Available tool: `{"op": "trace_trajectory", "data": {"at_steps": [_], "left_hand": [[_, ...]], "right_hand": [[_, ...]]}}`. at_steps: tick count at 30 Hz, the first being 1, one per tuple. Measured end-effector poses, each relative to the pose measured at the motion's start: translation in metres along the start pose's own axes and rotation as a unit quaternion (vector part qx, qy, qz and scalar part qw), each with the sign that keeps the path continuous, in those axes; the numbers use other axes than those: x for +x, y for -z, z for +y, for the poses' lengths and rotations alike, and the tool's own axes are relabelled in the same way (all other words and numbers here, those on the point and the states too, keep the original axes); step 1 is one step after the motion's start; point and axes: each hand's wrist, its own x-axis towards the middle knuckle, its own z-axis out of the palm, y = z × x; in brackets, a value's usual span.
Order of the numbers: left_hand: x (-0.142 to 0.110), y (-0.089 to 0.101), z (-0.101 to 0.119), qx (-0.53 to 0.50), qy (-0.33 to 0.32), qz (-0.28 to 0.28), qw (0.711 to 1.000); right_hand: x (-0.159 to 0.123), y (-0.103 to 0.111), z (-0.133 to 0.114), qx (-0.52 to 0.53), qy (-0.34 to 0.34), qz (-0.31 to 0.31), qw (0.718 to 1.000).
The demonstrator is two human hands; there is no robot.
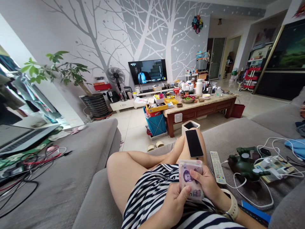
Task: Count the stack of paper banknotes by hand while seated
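A stack of purple banknotes (188,170), its top note marked 5, is held upright above my lap. My left hand (175,202) grips its lower left edge, with the thumb lying over the front. On the other side my right hand (208,181) holds the right edge, thumb pressed across the printed portrait; its other fingers are hidden behind the notes. A dark-screened smartphone (194,143) rests on my right leg just beyond the stack. Striped cloth (147,190) covers my lap.
Right of me on the grey sofa (228,136) lie a white remote control (217,167), a dark green device (247,165) and a power strip (274,168) with cables. Tangled cables (30,171) and a laptop (21,136) are at left. A cluttered coffee table (202,109) stands ahead.
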Motion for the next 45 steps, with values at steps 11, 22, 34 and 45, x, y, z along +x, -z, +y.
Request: {"op": "trace_trajectory", "data": {"at_steps": [11, 22, 34, 45], "left_hand": [[0.005, 0.002, 0.005, -0.064, 0.087, 0.032, 0.994], [0.003, 0.003, 0.004, -0.134, 0.094, -0.034, 0.986], [-0.002, -0.003, 0.008, -0.11, 0.088, -0.037, 0.989], [0.003, 0.0, 0.001, 0.013, 0.008, 0.015, 1.0]], "right_hand": [[-0.004, 0.02, -0.007, -0.243, 0.199, -0.029, 0.949], [-0.012, 0.019, -0.005, -0.236, 0.236, -0.008, 0.943], [-0.012, 0.013, -0.011, -0.145, 0.135, -0.04, 0.979], [-0.008, 0.006, -0.016, -0.122, 0.099, -0.051, 0.986]]}}
